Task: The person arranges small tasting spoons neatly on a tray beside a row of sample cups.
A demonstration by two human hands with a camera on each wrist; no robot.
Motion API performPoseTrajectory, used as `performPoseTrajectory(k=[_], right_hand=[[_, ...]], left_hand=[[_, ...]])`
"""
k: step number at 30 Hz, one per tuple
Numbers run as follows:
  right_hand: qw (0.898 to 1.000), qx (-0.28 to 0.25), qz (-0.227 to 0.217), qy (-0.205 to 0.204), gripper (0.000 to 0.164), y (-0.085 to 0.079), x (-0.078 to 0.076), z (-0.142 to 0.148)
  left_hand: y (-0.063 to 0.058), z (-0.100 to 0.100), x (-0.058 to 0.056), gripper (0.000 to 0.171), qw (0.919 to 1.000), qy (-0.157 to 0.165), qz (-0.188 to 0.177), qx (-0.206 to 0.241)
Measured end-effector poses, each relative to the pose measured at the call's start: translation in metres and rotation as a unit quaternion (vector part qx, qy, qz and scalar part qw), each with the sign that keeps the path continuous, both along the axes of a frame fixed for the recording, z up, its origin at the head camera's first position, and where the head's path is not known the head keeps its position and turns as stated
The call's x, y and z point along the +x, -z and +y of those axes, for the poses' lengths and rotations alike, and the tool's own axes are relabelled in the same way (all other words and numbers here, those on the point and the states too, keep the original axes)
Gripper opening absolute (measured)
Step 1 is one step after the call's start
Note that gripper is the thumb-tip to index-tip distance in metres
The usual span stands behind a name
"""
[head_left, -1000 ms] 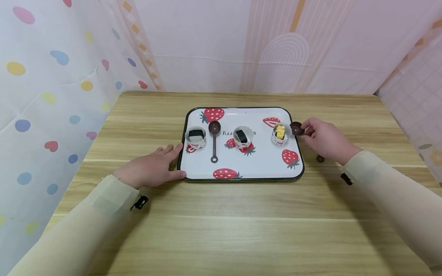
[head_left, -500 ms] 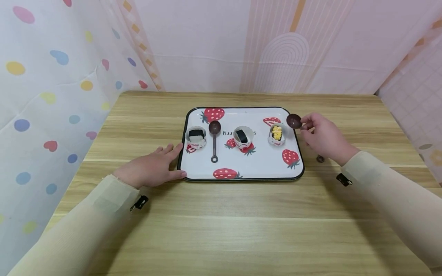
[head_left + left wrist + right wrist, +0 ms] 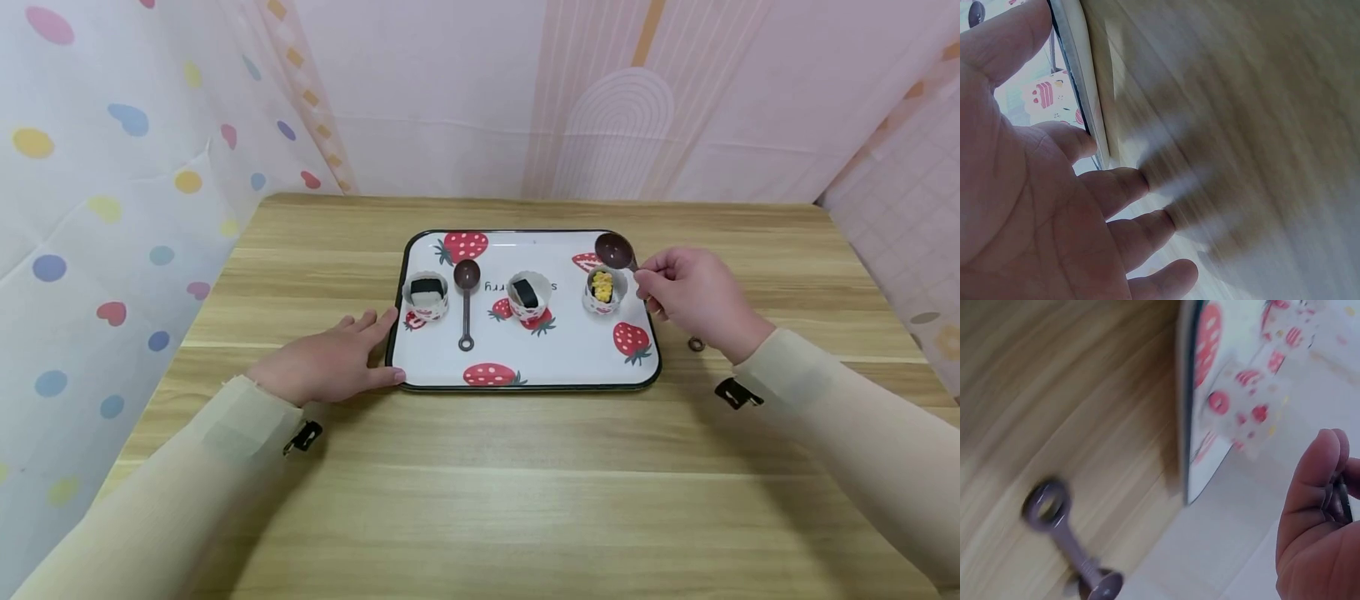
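Note:
My right hand (image 3: 690, 287) pinches the handle of a dark brown round-bowled spoon (image 3: 614, 250). The spoon's bowl hovers over the far right corner of a white strawberry-print tray (image 3: 570, 362), just behind a paper cup (image 3: 602, 308). Inside that cup sits a small rice ball topped with yellow egg (image 3: 602, 286). Straight-fingered, my left hand (image 3: 330, 362) rests against the tray's left edge. Another brown spoon (image 3: 466, 308) lies on the tray between two more paper cups, each with a rice ball wrapped in a black seaweed strip, one left (image 3: 427, 290), one middle (image 3: 526, 293).
A further brown spoon lies on the wooden table (image 3: 480, 492) to the right of the tray, its ring-ended handle (image 3: 1047, 506) showing in the right wrist view. Patterned cloth (image 3: 450, 100) hangs behind the table and along both sides.
My right hand has carried the spoon leftward and up, from beside the tray to above its far right corner. The egg-topped cup has shifted slightly left. My left hand has stayed put.

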State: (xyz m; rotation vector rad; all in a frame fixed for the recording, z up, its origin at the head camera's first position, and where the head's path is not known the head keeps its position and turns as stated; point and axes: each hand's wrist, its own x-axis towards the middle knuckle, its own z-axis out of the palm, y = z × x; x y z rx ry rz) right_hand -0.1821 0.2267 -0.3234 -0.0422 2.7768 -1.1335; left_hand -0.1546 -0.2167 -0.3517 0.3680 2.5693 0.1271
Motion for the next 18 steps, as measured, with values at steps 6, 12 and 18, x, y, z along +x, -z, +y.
performPoseTrajectory(k=[6,12,18], right_hand=[[0.999,-0.025,-0.028,-0.025,0.036,-0.006,0.008,-0.018],[0.996,-0.059,-0.047,-0.043,0.031,-0.008,0.01,-0.036],[0.99,-0.097,-0.082,-0.056,0.035,-0.008,0.009,-0.055]], left_hand=[[-0.001,0.0,-0.001,0.105,1.0,0.004,0.001,0.0],[0.001,0.0,-0.002,0.104,1.0,0.006,0.001,-0.001],[0.002,-0.001,-0.002,0.105,1.0,0.006,0.001,0.0]])
